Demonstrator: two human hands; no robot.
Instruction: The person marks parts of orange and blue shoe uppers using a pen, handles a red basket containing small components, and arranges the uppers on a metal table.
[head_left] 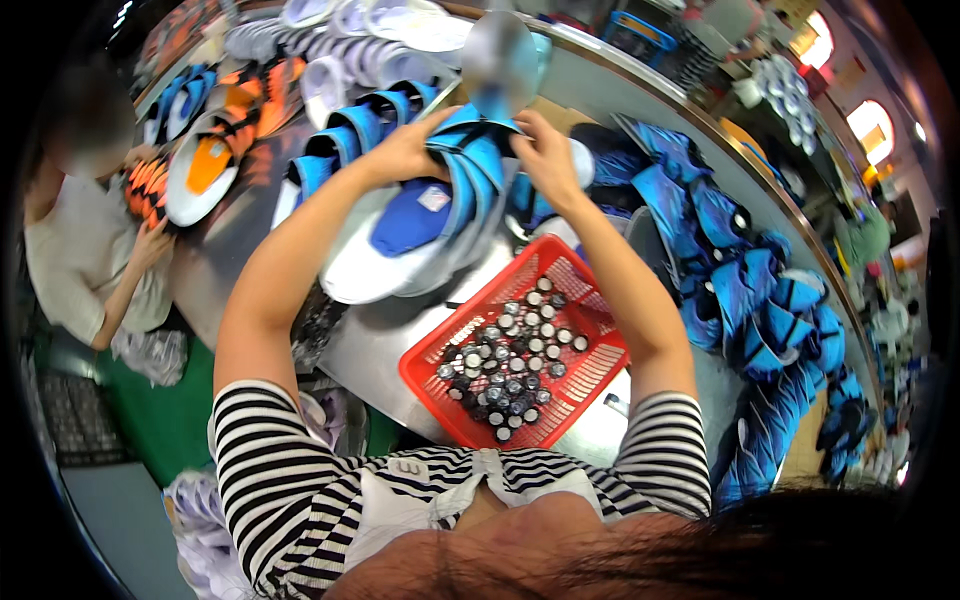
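Observation:
A stack of slide sandals (pixel 462 215) with blue straps, white soles and dark blue insoles stands tilted in front of me. My left hand (pixel 408 150) grips its straps from the left, fingers curled at the upper edge. From the other side, my right hand (pixel 545 160) pinches the right end of the top strap, its fingertips partly hidden. Just below the stack, a red plastic basket (pixel 425 395) holds many small round pieces (pixel 515 365) with white, clear or black tops; my right forearm passes over its right edge.
More blue slides (pixel 345 140) line up at left, with white ones (pixel 385 60) behind. Blue straps (pixel 720 240) are heaped along the right side of the metal table (pixel 365 350). A co-worker (pixel 95 240) at far left handles orange-and-black slides (pixel 205 165).

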